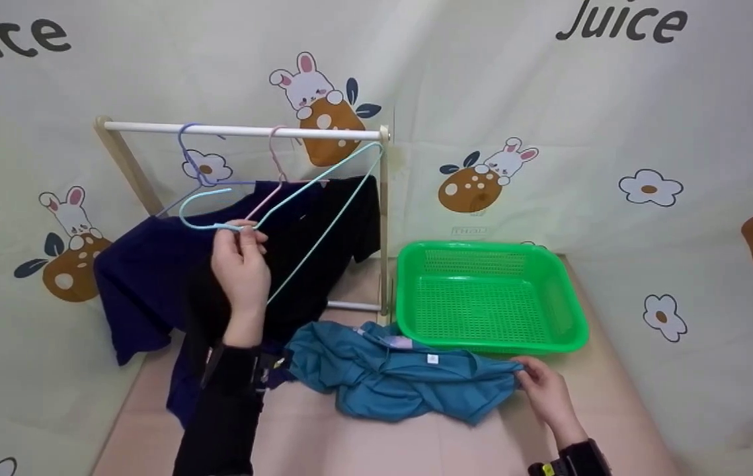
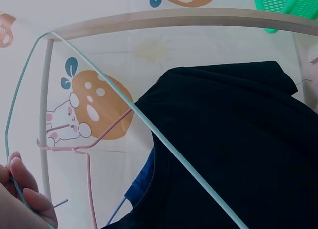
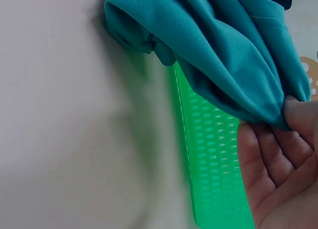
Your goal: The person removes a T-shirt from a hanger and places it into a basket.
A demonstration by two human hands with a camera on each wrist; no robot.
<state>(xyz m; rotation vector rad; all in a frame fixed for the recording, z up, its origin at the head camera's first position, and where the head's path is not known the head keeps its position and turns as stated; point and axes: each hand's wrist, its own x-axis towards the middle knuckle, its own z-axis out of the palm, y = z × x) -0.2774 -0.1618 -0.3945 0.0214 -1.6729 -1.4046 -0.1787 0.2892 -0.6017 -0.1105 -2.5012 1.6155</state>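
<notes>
My left hand (image 1: 242,268) pinches a light blue clothes hanger (image 1: 323,235) near the base of its hook. The hanger is tilted, with one corner up by the right end of the rack's rail. In the left wrist view the hanger (image 2: 171,147) crosses in front of a black shirt (image 2: 228,119). My right hand (image 1: 546,396) pinches the edge of a teal garment (image 1: 409,383), which lies bunched on the table with a small white label showing. Up close in the right wrist view, thumb and fingers hold the teal cloth (image 3: 213,50) at its corner.
A rack with a white rail (image 1: 237,129) stands at the back left. A dark blue shirt (image 1: 151,271) hangs there on a purple hanger (image 1: 199,165), beside the black shirt on a pink hanger (image 1: 277,158). A green basket (image 1: 492,344) sits right of the rack.
</notes>
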